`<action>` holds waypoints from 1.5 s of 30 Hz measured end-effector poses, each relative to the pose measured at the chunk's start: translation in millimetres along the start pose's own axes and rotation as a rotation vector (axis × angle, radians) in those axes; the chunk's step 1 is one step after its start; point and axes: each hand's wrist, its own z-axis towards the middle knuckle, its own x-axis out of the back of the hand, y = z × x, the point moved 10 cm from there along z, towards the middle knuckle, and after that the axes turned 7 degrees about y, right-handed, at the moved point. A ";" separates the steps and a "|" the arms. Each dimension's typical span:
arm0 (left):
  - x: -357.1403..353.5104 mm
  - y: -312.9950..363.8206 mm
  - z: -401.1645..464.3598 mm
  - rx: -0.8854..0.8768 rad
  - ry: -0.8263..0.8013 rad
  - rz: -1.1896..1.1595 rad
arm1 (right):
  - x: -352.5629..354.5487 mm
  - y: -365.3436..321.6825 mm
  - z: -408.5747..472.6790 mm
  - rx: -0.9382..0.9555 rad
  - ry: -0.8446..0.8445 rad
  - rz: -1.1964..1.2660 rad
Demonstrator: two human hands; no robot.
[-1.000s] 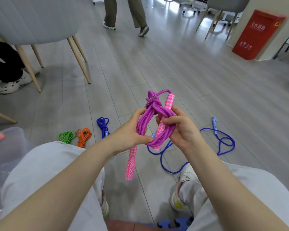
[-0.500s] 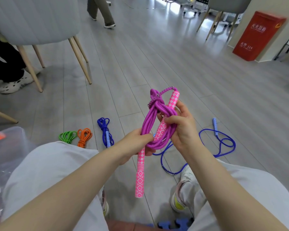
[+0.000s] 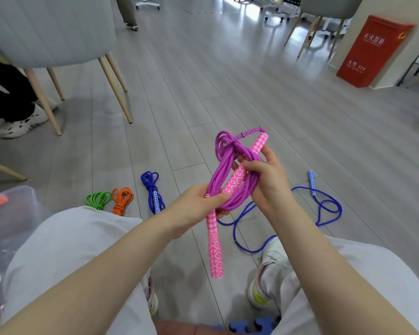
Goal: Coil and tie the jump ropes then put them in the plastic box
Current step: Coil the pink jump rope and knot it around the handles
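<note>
Left hand [image 3: 198, 204]: closed around the purple rope [image 3: 230, 175] coil's lower end.
Right hand [image 3: 266, 180]: coil gripped higher.
Change: pink handle [image 3: 214, 247] pulled lower; knot being tightened.
Box [image 3: 12, 213]: not yet reached.

Plastic box [image 3: 15, 213] cut off at left edge; contents blurred. Walking person [image 3: 128, 13] cropped by top edge.

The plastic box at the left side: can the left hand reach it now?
Probably yes. The plastic box sits beside the left thigh with nothing between, but the left hand grips the purple jump rope together with the right hand, so it is not free.
</note>
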 end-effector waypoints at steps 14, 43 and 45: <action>-5.8 -0.4 -1.5 0.097 -0.230 -0.130 | -11.9 26.3 -16.6 -0.221 -0.143 -0.295; 120.6 37.8 10.2 -0.149 0.526 -0.483 | 4.4 54.1 -24.9 -0.100 -0.307 -1.261; 125.1 45.9 6.0 -0.211 0.555 -0.463 | 5.9 51.0 -20.9 -0.003 -0.284 -1.352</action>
